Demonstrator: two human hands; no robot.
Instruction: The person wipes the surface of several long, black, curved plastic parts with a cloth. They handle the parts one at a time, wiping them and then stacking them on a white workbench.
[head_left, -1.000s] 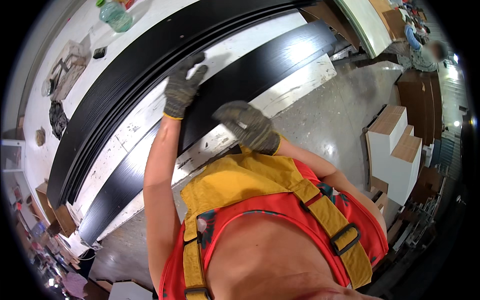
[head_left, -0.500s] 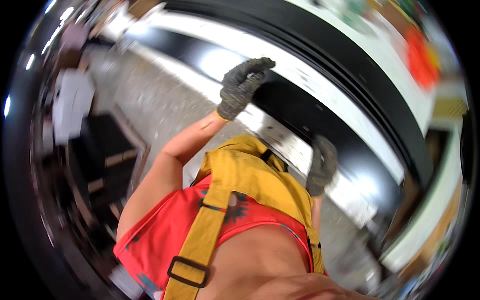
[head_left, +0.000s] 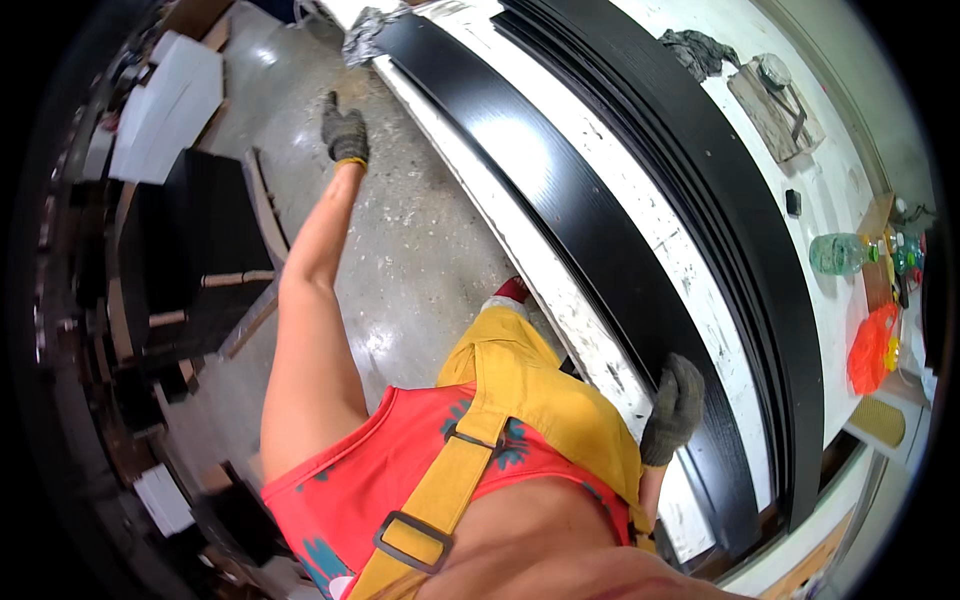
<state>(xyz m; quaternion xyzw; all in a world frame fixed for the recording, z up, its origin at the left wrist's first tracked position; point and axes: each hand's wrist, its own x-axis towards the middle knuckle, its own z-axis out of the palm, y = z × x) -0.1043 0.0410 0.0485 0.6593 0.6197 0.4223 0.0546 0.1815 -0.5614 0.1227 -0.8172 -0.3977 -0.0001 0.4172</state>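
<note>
My left hand (head_left: 343, 135), in a dark grey knitted glove with a yellow cuff, is stretched out over the concrete floor, left of the workbench. Its fingers are apart and hold nothing. My right hand (head_left: 675, 410), gloved the same way, lies against the near part of a long black board (head_left: 560, 190), fingers extended side by side. This glossy board runs lengthwise along the white, paint-marked bench (head_left: 470, 200). Beyond a white strip, a stack of similar black boards (head_left: 690, 190) lies parallel to it.
On the far white surface are a crumpled dark cloth (head_left: 700, 52), a block with a metal tool (head_left: 775, 105), a green-tinted bottle (head_left: 840, 254) and an orange bag (head_left: 873, 348). Black panels (head_left: 190, 250) and white panels (head_left: 170, 105) stand left on the floor. Crumpled plastic (head_left: 370, 35) sits at the bench's far end.
My left hand has swung left, away from above the black board to over the floor. My right hand stays by the board. The view has turned, and the boards now run more steeply.
</note>
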